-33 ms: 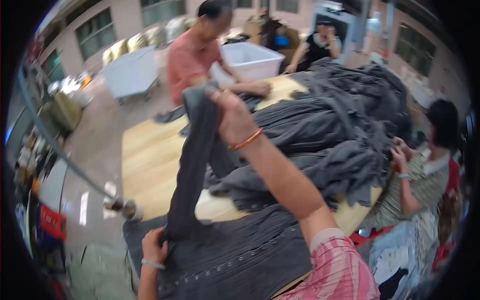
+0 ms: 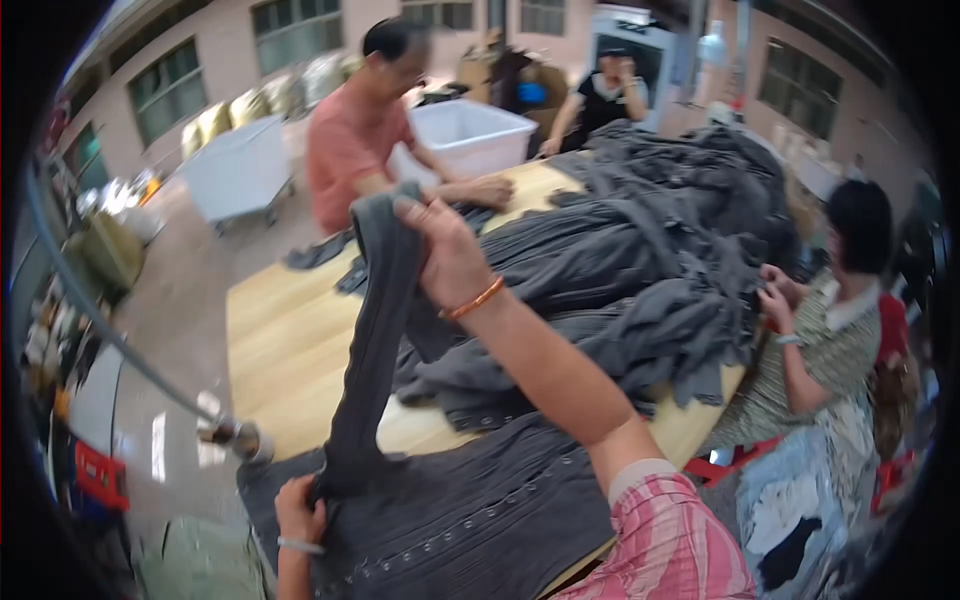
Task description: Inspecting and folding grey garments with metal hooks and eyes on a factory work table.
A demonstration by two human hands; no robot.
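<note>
A dark grey garment (image 2: pixel 450 510) lies spread on the near side of the table, a row of small shiny metal fasteners or eyelets running across it. My right hand (image 2: pixel 447 250) is closed on the end of its long narrow sleeve-like part, pulling it up off the table. That raised strip (image 2: pixel 365 350) stretches down to my left hand (image 2: pixel 298 508), whose fingers pinch the cloth at its lower end. Beyond my right forearm, a big heap of similar dark grey garments (image 2: pixel 600 260) covers much of the table.
The pale wooden table (image 2: pixel 290 340) has a metal pole (image 2: pixel 130 350) at its left edge. Across it, one co-worker (image 2: pixel 350 150) handles grey cloth; another (image 2: pixel 610 95) stands farther back. A third (image 2: pixel 835 310) works at the right. White bins (image 2: pixel 470 130) stand behind.
The whole view has shifted slightly, so most things appear a little farther left. Both hands keep their hold on the garment.
</note>
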